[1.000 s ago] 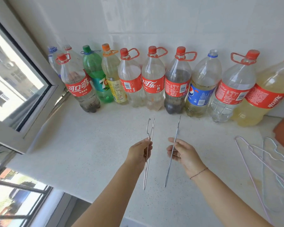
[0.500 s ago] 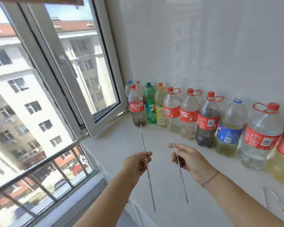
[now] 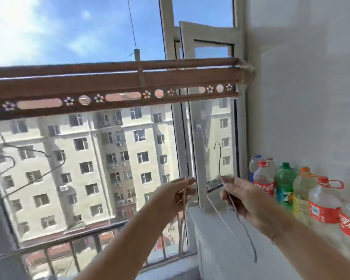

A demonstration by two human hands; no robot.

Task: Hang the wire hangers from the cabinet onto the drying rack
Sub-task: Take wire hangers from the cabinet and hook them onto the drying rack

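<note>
My left hand (image 3: 179, 196) grips a thin wire hanger (image 3: 182, 225) seen edge-on, its wire running up past my fingers and down toward the sill. My right hand (image 3: 243, 201) grips a second wire hanger (image 3: 220, 158) with its hook curling upward. Both are held below the brown drying rack (image 3: 113, 83), a perforated bar across the window at head height. At the far left, several wire hangers (image 3: 28, 164) hang from the rack, partly cut off by the frame edge.
A white cabinet top (image 3: 230, 229) runs along the right wall, with a row of plastic drink bottles (image 3: 287, 184) on it. An open window sash (image 3: 208, 122) stands between rack and wall. Outside are a balcony railing (image 3: 73, 251) and apartment blocks.
The view has swung up and left from the cabinet top to the window and rack. Both hands have lifted the hangers higher, toward the rack. The right hanger's hook now shows.
</note>
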